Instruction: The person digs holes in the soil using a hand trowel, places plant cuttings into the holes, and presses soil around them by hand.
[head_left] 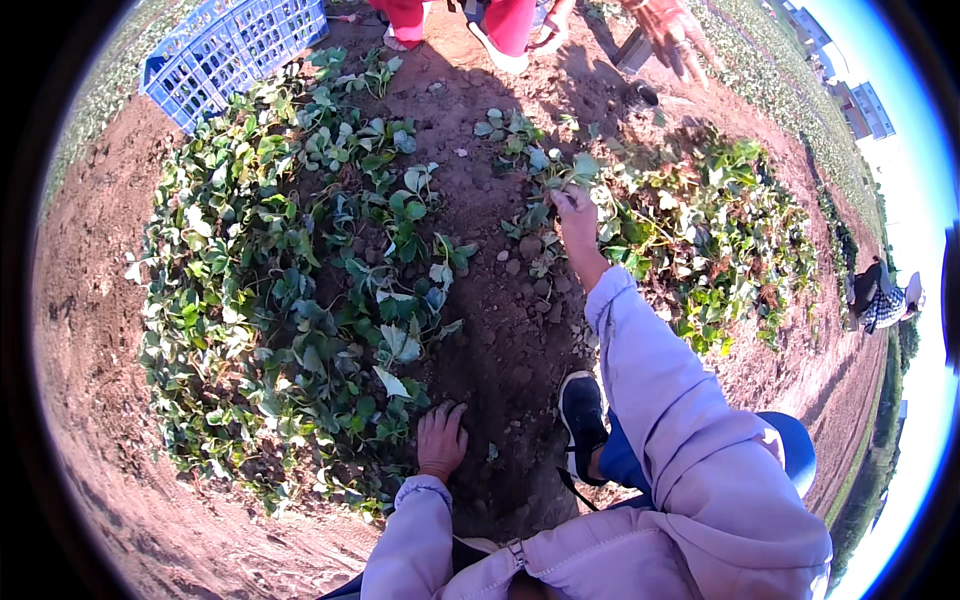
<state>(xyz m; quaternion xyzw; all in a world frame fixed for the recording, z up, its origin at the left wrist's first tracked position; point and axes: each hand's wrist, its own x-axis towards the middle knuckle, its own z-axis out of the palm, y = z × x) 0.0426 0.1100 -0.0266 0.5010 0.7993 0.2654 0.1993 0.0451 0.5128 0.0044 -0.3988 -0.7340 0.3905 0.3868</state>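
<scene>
My right hand (576,212) reaches forward and is closed, its fingertips pinched on a strawberry plant (568,172) at the inner edge of the right-hand row. Bare soil lies just below that hand. My left hand (442,438) rests palm down on the dark soil (500,350), fingers apart and holding nothing. Beside it, low leaves (392,382) of the dense left-hand plant bed (290,270) come close to the fingertips. Both sleeves are pale lilac.
A blue plastic crate (235,60) stands at the far left. Ahead, another person in red trousers (508,25) squats, with a blurred hand (675,35) over the soil. My dark shoe (582,410) is on the ground between the rows. A person in checked clothing (883,307) is far right.
</scene>
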